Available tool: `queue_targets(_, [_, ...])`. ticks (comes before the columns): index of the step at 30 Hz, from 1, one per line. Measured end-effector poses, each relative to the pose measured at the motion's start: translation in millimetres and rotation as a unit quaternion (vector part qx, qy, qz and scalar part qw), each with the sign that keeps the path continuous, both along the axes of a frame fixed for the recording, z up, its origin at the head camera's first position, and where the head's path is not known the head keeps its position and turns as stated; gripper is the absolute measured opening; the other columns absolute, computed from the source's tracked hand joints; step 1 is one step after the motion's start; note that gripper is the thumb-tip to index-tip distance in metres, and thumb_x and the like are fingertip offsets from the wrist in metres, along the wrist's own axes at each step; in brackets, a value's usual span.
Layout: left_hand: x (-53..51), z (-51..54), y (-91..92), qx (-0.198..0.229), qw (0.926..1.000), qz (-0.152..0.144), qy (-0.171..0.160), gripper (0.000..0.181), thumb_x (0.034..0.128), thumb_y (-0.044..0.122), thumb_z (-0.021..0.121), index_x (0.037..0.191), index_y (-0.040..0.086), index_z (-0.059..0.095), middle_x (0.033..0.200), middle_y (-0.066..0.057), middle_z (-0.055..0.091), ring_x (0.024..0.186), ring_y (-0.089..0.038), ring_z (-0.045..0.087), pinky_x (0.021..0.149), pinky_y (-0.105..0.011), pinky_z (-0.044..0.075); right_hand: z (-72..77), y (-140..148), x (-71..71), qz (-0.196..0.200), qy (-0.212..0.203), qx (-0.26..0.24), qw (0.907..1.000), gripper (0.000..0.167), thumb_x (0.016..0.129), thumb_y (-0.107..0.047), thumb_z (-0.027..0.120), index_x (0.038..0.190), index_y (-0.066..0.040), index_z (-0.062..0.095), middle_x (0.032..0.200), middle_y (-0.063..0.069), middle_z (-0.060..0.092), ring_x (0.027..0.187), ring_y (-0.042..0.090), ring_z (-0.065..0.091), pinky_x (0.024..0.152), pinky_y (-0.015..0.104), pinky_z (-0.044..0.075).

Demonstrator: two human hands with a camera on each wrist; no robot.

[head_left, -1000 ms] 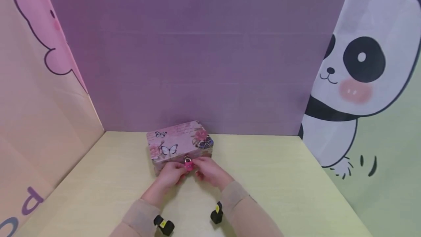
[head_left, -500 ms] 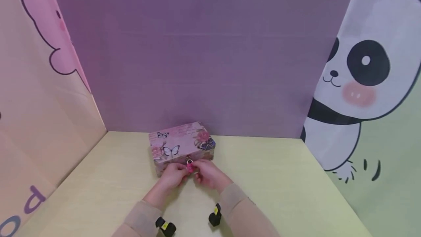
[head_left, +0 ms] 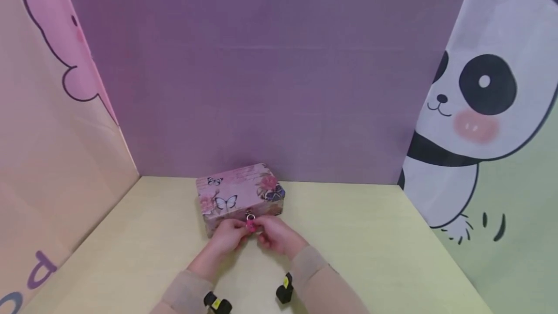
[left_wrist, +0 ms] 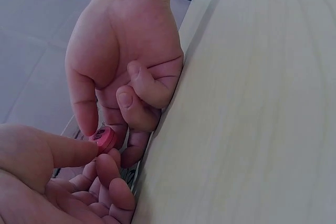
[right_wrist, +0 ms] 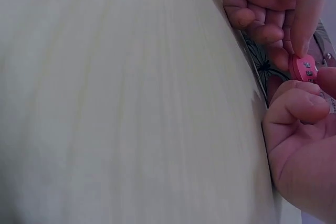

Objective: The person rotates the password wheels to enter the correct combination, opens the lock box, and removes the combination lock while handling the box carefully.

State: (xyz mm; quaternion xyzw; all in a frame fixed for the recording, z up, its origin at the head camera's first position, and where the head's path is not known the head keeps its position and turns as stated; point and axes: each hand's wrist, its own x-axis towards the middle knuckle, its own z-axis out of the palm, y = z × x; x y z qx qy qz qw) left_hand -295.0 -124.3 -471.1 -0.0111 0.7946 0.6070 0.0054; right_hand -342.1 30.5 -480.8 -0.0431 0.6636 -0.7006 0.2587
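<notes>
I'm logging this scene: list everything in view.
backdrop: one, purple, back
side walls: two, pinkish and green, left and right
panda picture: one, mostly black-and-white, right
cartoon figure: one, pink, left
letters: two, purple and blue, lower left
table: one, pale yellow, centre
box: one, mostly pink, on table
padlock: one, pink, at box's front
wrist cameras: two, black, lower middle
sleeves: two, beige, lower middle
left hand: one, pinching padlock
right hand: one, pinching padlock
</notes>
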Motion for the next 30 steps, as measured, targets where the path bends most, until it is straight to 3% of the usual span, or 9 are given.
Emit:
queue_targets(12, [-1.9, 0.9, -1.1, -0.007, 1.0, 0.001, -0.007, 0.012, 0.0953, -0.001, 0.061, 0.095, -0.009, 0.069, 0.075, -0.013, 0.063, 0.059, -0.015, 0.052, 0.052, -0.025, 0.042, -2.2, 2.1, 0.0, 0.035, 0.055, 0.013, 0.9978, 0.018, 0.098, -0.015, 0.065, 0.105, 0.0, 0.069, 0.081, 0.001, 0.059, 0.049, 0.004, 0.038, 0.044, 0.019, 0.028])
queue_targets(30, [0.2, -1.7, 0.1, -0.004, 1.0, 0.002, 0.0, 0.008, 0.0938, 0.0, 0.065, 0.094, -0.006, 0.069, 0.072, -0.011, 0.061, 0.058, -0.016, 0.051, 0.051, -0.025, 0.04, -7.2, 2.3, 2.3, 0.03, 0.071, 0.016, 0.9969, 0.018, 0.097, -0.013, 0.065, 0.106, 0.002, 0.07, 0.075, 0.001, 0.056, 0.05, 0.006, 0.039, 0.045, 0.019, 0.029])
